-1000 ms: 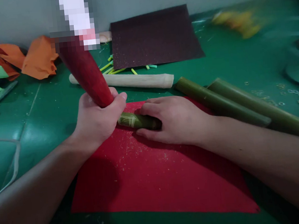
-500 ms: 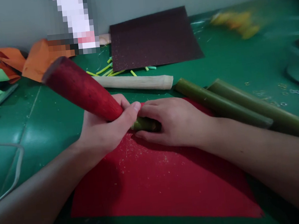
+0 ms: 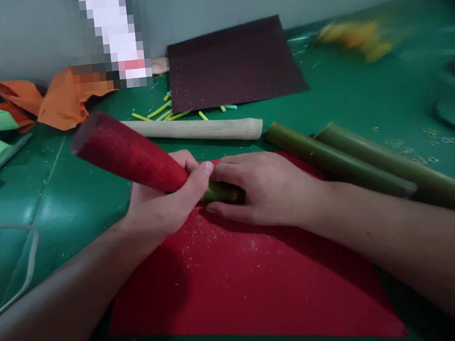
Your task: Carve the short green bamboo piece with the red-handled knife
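Bamboo piece point(image 3: 223, 192) under right hand point(image 3: 269, 190) fingers point(image 3: 230, 163); left hand point(image 3: 162, 203) grips handle point(image 3: 129, 153).

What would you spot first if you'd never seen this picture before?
Probably the thick dark-red wooden handle, gripped by the left hand in the middle and slanting up to the left. Right beside it the right hand presses a short green bamboo piece onto the bright red sheet on the green table. Two long green bamboo stalks lie to the right.
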A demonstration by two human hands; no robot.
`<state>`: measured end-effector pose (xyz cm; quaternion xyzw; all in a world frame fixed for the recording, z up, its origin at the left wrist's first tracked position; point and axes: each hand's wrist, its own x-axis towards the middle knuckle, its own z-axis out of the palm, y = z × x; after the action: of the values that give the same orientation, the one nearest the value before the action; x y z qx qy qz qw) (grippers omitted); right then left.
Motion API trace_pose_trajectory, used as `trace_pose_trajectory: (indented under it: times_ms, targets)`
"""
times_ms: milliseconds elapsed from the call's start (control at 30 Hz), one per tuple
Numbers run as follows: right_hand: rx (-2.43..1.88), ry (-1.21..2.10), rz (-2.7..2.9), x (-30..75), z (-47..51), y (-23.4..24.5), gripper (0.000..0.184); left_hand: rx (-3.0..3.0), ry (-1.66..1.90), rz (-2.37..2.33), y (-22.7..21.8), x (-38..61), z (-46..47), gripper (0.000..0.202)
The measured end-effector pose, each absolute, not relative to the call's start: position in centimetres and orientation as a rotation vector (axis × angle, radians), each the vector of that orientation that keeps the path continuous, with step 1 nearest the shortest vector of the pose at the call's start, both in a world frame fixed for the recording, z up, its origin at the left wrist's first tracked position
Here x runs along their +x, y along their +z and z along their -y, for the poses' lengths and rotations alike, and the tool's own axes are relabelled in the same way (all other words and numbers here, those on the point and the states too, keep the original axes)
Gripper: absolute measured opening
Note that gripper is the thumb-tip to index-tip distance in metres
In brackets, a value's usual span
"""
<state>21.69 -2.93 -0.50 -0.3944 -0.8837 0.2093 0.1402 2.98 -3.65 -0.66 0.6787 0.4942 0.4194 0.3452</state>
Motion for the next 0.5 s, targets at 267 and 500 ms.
trace_pose_trajectory:
  times_ms: [267,500]
  targets:
    - [-1.123,0.601,2.554,21.76,2.90,-0.58,0.027,1.816,1.034,-1.232,-0.80,2.68,3.86,0.041]
    - [-1.142,0.605,2.539,21.78,2.86,-0.63,0.026,1.798,1.083,-1.231,-1.46,2.67,3.84,0.038]
